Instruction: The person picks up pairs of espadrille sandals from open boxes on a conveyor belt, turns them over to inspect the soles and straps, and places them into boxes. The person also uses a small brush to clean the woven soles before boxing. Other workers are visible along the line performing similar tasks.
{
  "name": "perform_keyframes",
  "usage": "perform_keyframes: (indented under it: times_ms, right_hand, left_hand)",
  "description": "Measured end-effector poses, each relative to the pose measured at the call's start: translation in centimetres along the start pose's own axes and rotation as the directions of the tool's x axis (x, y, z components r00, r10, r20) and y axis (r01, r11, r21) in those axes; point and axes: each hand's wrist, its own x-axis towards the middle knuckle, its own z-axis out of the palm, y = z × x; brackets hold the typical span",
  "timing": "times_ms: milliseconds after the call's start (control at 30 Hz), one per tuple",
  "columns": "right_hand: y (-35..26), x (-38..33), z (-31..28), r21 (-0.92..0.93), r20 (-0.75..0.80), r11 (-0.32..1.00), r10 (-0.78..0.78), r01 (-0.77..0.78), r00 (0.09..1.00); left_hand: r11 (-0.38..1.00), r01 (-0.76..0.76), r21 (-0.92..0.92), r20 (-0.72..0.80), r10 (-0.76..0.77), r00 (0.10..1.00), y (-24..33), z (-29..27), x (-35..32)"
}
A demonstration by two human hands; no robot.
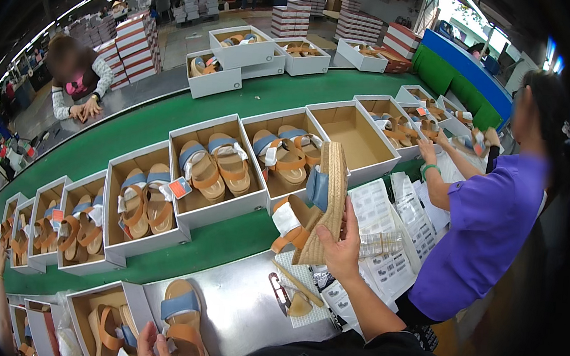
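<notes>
Right, the right hand [341,245] is closed around a wedge sandal [316,208], fingers wrapped on the woven sole, holding it on edge above the near edge of the green conveyor belt [225,240], just in front of the empty open box [357,133]. The left hand [153,348] sits at the lower edge on the metal counter [239,310], fingertips resting on a second sandal [180,325] lying flat sole-down; grip there cannot be told, fingers look loosely curled. To handle this well I'd keep the raised sandal pinched at the sole rather than the straps, so the blue band and tan strap don't crease, and keep its toe clear of the box wall. Counts: two sandals in hand or touched; six open boxes in the near row on the belt, five with pairs, one empty; one small tool [280,291] on the counter's white mat; two other people nearby.
</notes>
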Motion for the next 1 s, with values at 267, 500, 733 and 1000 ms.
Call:
perform_keyframes:
  times_ms: [267,500,733,1000]
  right_hand:
    - [1.3,5.5,-2.9,0.014,0.030,0.991,0.136,-0.136,0.990]
    - [6.8,22.8,-10.1,-0.411,0.033,0.911,0.056,-0.038,0.998]
    - [13.0,34.2,-11.5,-0.684,0.032,0.712,0.249,-0.161,0.968]
    - [12.4,26.2,-0.7,-0.797,0.321,0.599,0.318,0.073,0.892]
  left_hand:
    - [0.860,-0.408,0.307,0.106,0.395,0.913,2.2,0.8,4.3]
    - [0.655,-0.683,0.323,0.284,0.622,0.730,6.7,4.2,9.8]
    - [0.605,-0.706,0.368,0.434,0.560,0.705,4.5,9.3,17.1]
    - [0.413,-0.787,0.458,0.540,0.575,0.615,1.9,13.3,23.3]
